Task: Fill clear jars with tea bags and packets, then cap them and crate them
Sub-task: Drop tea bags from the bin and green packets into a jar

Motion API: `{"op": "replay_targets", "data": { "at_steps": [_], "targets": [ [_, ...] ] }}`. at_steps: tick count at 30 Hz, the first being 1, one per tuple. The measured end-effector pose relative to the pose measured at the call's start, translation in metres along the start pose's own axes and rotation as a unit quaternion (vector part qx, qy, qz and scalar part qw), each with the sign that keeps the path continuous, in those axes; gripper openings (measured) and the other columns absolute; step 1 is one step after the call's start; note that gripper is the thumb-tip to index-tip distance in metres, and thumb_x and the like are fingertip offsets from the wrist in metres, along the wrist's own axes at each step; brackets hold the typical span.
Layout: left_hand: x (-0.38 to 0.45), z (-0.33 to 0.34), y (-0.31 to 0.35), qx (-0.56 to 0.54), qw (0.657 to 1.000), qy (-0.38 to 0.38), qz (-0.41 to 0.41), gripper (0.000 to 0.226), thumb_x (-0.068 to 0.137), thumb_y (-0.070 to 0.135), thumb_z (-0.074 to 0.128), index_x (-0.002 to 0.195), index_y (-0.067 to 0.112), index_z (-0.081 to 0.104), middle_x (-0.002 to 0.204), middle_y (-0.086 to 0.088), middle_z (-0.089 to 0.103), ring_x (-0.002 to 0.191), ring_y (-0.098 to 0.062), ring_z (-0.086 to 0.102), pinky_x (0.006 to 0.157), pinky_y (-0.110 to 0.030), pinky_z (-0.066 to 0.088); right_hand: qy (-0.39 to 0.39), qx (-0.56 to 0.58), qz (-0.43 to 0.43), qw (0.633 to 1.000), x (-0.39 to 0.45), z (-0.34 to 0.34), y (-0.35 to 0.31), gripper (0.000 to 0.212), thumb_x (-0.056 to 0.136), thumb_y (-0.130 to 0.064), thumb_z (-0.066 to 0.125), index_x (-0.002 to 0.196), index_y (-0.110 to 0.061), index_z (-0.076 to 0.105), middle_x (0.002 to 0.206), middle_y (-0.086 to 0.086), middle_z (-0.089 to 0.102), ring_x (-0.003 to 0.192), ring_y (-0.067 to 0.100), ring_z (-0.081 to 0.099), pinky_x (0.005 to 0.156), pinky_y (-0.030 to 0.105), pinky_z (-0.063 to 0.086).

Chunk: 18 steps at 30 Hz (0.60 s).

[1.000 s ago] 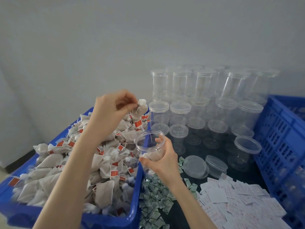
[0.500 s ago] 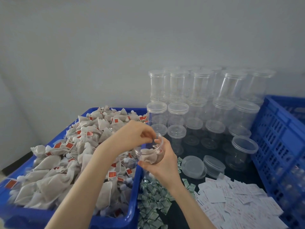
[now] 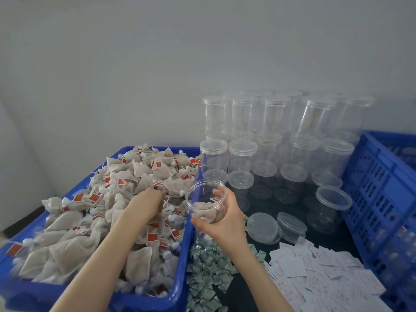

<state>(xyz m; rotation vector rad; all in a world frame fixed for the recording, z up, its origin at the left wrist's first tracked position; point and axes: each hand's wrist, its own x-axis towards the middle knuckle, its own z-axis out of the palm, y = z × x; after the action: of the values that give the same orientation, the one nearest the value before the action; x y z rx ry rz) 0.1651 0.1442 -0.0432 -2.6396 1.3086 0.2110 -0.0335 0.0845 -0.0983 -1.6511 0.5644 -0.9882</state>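
Note:
My right hand (image 3: pixel 225 224) grips an open clear jar (image 3: pixel 203 199), tilted toward the left, just past the right wall of the blue bin (image 3: pixel 183 248). One or two tea bags lie at the jar's bottom. The bin is heaped with beige tea bags (image 3: pixel 139 170) that carry red tags. My left hand (image 3: pixel 146 202) reaches down into that heap left of the jar. Its fingertips are buried among the bags, so I cannot tell whether it holds one.
Capped empty clear jars (image 3: pixel 270 149) stand stacked at the back against the wall. Two loose lids (image 3: pixel 263 226) lie right of my hand. Green packets (image 3: pixel 207 273) and white packets (image 3: pixel 326 275) are piled near me. A blue crate (image 3: pixel 382 188) stands on the right.
My left hand lifted a tea bag from the heap, put it into the jar, then dropped back into the pile. The right hand kept holding the jar and tilted it.

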Motion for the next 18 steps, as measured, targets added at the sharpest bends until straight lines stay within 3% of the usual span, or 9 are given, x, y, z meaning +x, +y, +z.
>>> {"op": "replay_targets", "data": {
  "at_steps": [4,7,9,12,18],
  "targets": [
    [-0.004,-0.012,-0.012,-0.105,0.994,0.021,0.012,0.026,0.088,0.016,0.067,0.113,0.011,0.066,0.112,-0.003,0.064,0.096,-0.016,0.063,0.092,-0.03,0.051,-0.002,-0.005,0.0,1.0,-0.001,0.002,0.001,0.082,0.058,-0.027,0.092,0.12,-0.05,0.044,0.114,-0.041,0.056,0.107,-0.016,0.057,0.074,0.002,0.047],
    [-0.009,-0.029,-0.019,-0.138,0.977,0.152,0.053,0.016,0.089,0.021,0.066,0.103,0.016,0.068,0.103,-0.001,0.066,0.085,-0.011,0.059,0.079,-0.021,0.045,-0.002,0.001,0.007,1.0,-0.002,0.004,0.002,0.085,0.055,-0.032,0.093,0.122,-0.051,0.044,0.117,-0.024,0.063,0.106,-0.01,0.061,0.076,0.006,0.049],
    [-0.014,-0.043,-0.022,-0.174,0.944,0.268,0.083,0.008,0.089,0.02,0.067,0.095,0.017,0.071,0.094,-0.001,0.066,0.078,-0.012,0.055,0.075,-0.022,0.04,-0.003,0.004,0.005,1.0,-0.003,0.005,0.004,0.085,0.057,-0.027,0.094,0.122,-0.049,0.044,0.117,-0.024,0.062,0.106,-0.009,0.061,0.076,0.007,0.049],
    [-0.023,-0.065,-0.02,-0.229,0.874,0.404,0.142,0.003,0.084,0.015,0.072,0.086,0.013,0.072,0.082,0.001,0.067,0.072,-0.016,0.056,0.073,-0.022,0.037,-0.008,0.012,0.012,1.0,-0.003,0.006,0.003,0.082,0.061,-0.019,0.095,0.12,-0.048,0.045,0.112,-0.039,0.06,0.104,-0.012,0.061,0.075,0.005,0.048],
    [-0.051,-0.092,0.001,-0.251,0.787,0.514,0.234,0.001,0.081,0.005,0.074,0.082,0.005,0.073,0.083,-0.003,0.069,0.067,-0.016,0.058,0.07,-0.024,0.046,-0.009,0.027,0.025,0.999,-0.001,0.006,0.004,0.086,0.06,-0.022,0.096,0.124,-0.047,0.044,0.118,-0.021,0.064,0.105,-0.002,0.065,0.077,0.012,0.053]
  ]
}}
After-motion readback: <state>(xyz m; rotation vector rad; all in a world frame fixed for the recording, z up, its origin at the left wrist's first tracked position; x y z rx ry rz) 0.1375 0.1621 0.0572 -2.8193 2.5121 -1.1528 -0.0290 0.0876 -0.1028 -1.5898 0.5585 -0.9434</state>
